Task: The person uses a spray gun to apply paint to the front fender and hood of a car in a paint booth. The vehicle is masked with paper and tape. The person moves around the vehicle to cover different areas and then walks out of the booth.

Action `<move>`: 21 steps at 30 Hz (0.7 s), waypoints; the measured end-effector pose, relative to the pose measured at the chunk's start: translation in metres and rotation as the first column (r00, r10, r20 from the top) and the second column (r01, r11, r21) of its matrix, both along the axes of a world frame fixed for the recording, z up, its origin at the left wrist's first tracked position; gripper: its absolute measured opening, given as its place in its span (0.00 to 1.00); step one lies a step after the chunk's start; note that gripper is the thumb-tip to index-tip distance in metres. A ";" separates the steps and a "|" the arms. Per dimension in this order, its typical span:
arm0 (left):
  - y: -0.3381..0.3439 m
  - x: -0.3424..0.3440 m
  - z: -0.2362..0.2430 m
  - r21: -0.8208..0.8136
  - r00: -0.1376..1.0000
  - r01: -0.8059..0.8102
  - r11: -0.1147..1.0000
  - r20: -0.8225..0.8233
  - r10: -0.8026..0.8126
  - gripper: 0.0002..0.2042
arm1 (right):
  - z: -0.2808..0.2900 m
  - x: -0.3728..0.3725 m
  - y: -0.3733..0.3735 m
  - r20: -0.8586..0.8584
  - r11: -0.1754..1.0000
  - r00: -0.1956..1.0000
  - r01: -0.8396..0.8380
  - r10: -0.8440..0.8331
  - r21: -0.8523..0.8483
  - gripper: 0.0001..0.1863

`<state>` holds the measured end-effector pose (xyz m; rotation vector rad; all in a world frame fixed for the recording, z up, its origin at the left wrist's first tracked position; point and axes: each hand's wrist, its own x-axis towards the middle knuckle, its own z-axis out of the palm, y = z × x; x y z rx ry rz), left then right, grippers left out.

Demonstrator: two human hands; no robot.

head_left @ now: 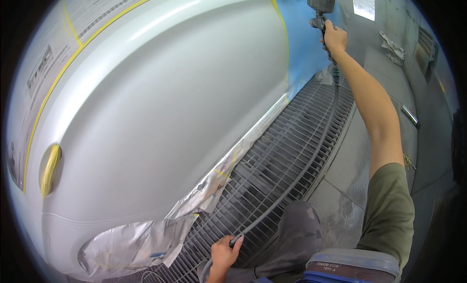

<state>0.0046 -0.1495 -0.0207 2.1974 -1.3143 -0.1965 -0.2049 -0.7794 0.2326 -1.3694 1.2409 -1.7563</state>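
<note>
At the upper right my right hand (335, 38) is wrapped round the grip of a spray gun (318, 23), my arm stretched far out. A dark cup (322, 0) sits on top of the gun, cut off by the picture's edge. From the gun's lower end a grey air hose (318, 156) runs down toward me in a long curve. Near the lower edge my left hand (225, 254) is closed round that hose. To the left stands a large pale grey car body panel (194, 108), glossy along its upper curve. The gun is beside the panel's far end, by blue masking film (306, 44).
Masking paper with yellow tape (50, 171) edges the panel; silvery paper (141, 244) covers its lower rim. A metal floor grating (262, 181) runs alongside. On the right floor lie a small cylinder (410, 115) and crumpled sheeting (392, 48). My bent knee (301, 224) is below.
</note>
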 end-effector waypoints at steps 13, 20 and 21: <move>0.174 0.048 -0.008 -0.056 0.993 -0.094 0.994 0.061 0.097 0.19 | 0.048 0.126 0.303 0.077 0.878 0.876 -0.479 0.477 0.005 0.22; 0.299 0.067 -0.014 -0.096 0.987 -0.160 0.982 -0.015 0.160 0.19 | 0.081 0.201 0.520 -0.015 0.715 0.715 -0.698 0.699 0.035 0.23; 0.315 0.070 -0.016 -0.076 0.985 -0.171 0.982 -0.028 0.169 0.19 | 0.084 0.211 0.545 -0.021 0.689 0.688 -0.725 0.725 0.029 0.23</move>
